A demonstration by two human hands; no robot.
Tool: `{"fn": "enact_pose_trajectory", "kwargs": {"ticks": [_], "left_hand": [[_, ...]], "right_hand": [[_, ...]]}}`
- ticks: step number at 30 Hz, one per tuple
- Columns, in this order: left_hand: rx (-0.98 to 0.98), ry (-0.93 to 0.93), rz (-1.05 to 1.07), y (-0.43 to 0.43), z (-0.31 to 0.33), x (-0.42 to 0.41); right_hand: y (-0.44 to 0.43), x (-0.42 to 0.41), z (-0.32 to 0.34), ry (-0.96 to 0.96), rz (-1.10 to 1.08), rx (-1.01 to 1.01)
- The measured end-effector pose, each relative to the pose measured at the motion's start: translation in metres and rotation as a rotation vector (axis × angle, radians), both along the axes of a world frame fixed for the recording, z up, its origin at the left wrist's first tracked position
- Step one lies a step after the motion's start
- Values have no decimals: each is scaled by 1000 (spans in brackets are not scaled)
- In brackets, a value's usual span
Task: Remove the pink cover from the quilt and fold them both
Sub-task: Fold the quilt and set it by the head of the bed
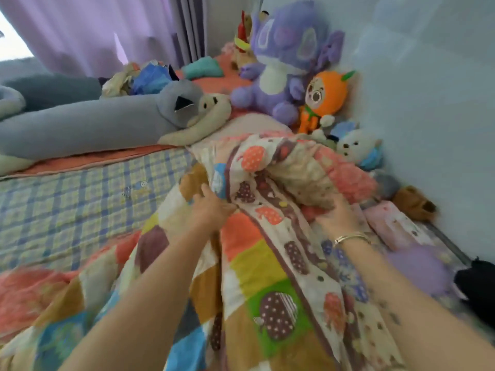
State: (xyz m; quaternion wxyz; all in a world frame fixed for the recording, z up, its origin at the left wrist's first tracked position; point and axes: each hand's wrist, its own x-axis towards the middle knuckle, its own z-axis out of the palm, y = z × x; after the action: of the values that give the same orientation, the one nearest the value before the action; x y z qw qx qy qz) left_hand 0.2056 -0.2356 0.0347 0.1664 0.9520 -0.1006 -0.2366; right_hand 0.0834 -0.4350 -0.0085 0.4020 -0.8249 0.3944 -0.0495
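With the left hand [211, 207], pinches a fold of the pink cover [345, 178] between thumb and curled fingers, right at the dark border strip where the patchwork face turns over. With the right hand [334, 214], a thin bracelet [351, 238] at the wrist, reaches under the raised bundle; cannot tell whether clamped on the cloth or only pushed into it, with the fingertips buried in the folds. Holds both arms stretched forward over the bed, the hands apart from each other, one at each side of the bundle. Lying as a long heap from the bottom edge up to the middle of the bed: the cover, its patchwork side with dotted round shapes turned up, its fluffy pink side out at the top right of the bundle and again at the lower left corner. Just above the right hand, inside the bundle, the quilt [302, 170], cream and stitched in small squares, wrapped by the cover on both sides. On the left, flat on the bed, a checked sheet [67, 204]. Behind it, a long grey plush [93, 124] stretched across. Along the wall [428, 103], a purple plush [289, 62], an orange plush [324, 95] and a small white plush [359, 148], the last just beside the bundle. At the far left, a lilac curtain [93, 30].
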Motion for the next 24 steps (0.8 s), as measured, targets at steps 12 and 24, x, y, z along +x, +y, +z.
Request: {"fn": "enact_pose_trajectory", "kwargs": {"ticks": [12, 24], "left_hand": [[100, -156, -426, -86, -73, -91], [60, -33, -532, -102, -49, -139]], "right_hand": [[8, -107, -86, 566, 339, 113], [-16, -154, -11, 840, 784, 70]]}}
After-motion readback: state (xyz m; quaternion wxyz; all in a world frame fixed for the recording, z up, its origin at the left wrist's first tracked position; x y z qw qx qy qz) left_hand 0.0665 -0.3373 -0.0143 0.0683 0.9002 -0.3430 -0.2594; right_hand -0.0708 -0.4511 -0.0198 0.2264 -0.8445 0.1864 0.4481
